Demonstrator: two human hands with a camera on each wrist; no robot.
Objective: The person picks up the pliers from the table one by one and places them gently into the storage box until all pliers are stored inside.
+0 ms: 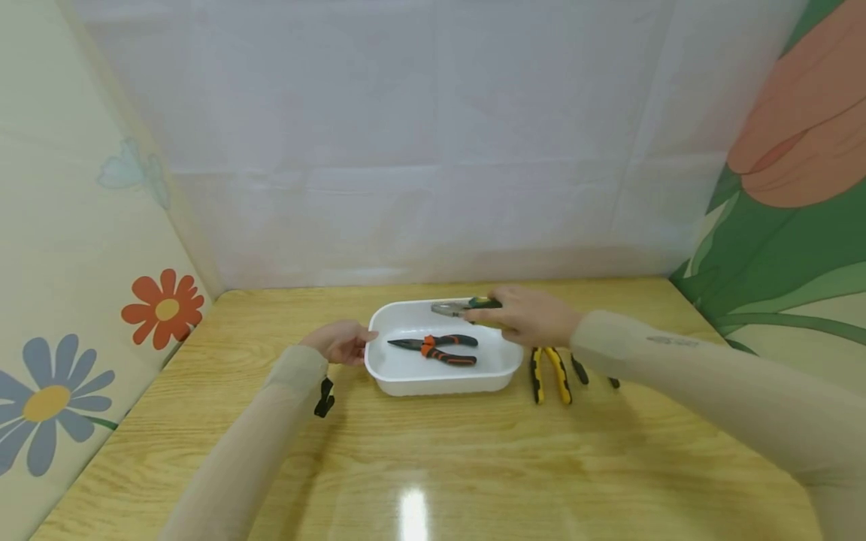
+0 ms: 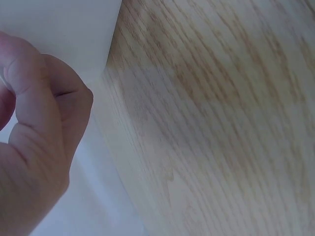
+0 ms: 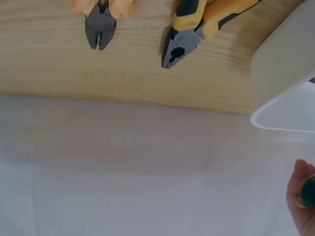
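Note:
A white plastic tray (image 1: 443, 387) stands on the table, and long-nose pliers (image 1: 433, 347) with black and orange handles lie inside it. My left hand (image 1: 341, 342) grips the tray's left wall, thumb at the rim; in the left wrist view that hand (image 2: 39, 108) has its fingers bent against the white side. Above the tray's far right part, my right hand (image 1: 534, 315) holds pliers (image 1: 449, 308) with green and yellow handles, their metal jaws pointing left. In the right wrist view only a bit of the green handle (image 3: 308, 191) shows in the fingers.
Right of the tray lie yellow-and-black combination pliers (image 1: 551, 376). Beside them, diagonal cutters (image 3: 100, 27) with orange handles show in the right wrist view; the right forearm partly covers them in the head view. A white cloth (image 1: 433, 188) hangs behind the wooden table (image 1: 433, 451).

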